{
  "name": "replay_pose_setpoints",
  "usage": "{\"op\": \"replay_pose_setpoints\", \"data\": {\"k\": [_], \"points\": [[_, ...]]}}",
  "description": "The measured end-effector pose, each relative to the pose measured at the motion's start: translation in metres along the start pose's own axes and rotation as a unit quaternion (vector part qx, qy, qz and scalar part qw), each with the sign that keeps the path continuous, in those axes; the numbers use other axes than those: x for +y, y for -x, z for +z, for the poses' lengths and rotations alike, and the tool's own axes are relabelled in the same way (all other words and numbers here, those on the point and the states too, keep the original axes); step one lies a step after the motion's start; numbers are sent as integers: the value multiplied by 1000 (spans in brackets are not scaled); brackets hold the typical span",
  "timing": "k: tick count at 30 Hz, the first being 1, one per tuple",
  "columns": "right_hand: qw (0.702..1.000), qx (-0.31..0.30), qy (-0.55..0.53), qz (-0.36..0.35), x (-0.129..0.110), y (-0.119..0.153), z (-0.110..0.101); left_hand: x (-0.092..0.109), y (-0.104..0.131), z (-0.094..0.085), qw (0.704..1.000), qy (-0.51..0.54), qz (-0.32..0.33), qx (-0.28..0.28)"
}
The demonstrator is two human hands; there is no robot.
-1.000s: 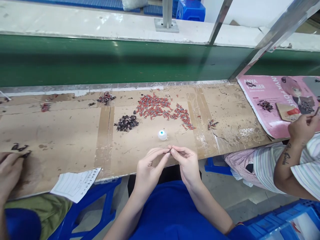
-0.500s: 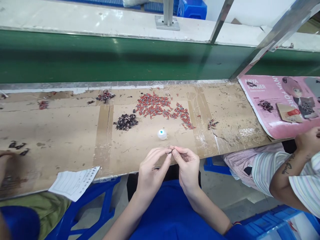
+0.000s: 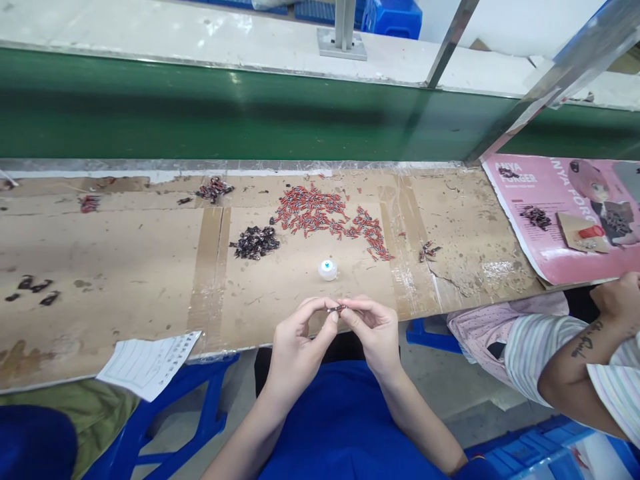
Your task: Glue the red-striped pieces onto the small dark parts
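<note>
Between the fingertips of both hands is a small dark part [image 3: 337, 309], too small to make out fully. My left hand [image 3: 305, 343] pinches its left end, and my right hand [image 3: 373, 333] pinches the right end. Just beyond my fingers stands a small round white container [image 3: 327, 270] with a blue-green spot on top. A pile of small red and silver pieces [image 3: 313, 210] spreads over the cardboard-covered table [image 3: 280, 287]. To its left lies a heap of black parts [image 3: 256, 243].
Small clusters of parts [image 3: 214, 190] lie farther back. A paper sheet [image 3: 150, 365] hangs over the front edge at left. On the right are a pink poster [image 3: 560, 260] and another person's arm [image 3: 575, 360]. A green panel [image 3: 225, 113] runs behind the table.
The small dark part shows more clearly between my fingertips, and my left fingers have shifted slightly. The other person's hand at the far left has left the view.
</note>
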State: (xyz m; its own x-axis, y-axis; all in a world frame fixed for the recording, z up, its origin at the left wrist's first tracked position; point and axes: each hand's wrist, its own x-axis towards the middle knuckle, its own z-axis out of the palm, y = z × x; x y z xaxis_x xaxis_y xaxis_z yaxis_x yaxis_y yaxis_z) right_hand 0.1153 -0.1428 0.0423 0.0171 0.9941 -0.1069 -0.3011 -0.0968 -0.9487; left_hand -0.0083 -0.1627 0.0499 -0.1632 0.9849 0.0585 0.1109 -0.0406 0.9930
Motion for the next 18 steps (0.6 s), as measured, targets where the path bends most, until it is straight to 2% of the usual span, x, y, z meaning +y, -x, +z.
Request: {"op": "replay_pose_setpoints", "data": {"k": [4,8,10,14,16,18], "points": [[999,27,35,-27,2,5,3,0,0,-4,999,25,-18,-16],[988,16,101,-120,1,7,6,1,-1,-5,1000,7,-3,-16],[967,8,160,-197,-2,7,6,3,-1,-4,1000,-9,27,-10],[898,-22,265,-352,-8,1,5,6,-5,-11,993,-59,107,-11],[872,-14,299,-387,-7,-4,3,2,-9,-23,986,-108,126,2],[861,24,331,-386,-1,-12,-1,-9,-15,-41,975,-180,126,35]]}}
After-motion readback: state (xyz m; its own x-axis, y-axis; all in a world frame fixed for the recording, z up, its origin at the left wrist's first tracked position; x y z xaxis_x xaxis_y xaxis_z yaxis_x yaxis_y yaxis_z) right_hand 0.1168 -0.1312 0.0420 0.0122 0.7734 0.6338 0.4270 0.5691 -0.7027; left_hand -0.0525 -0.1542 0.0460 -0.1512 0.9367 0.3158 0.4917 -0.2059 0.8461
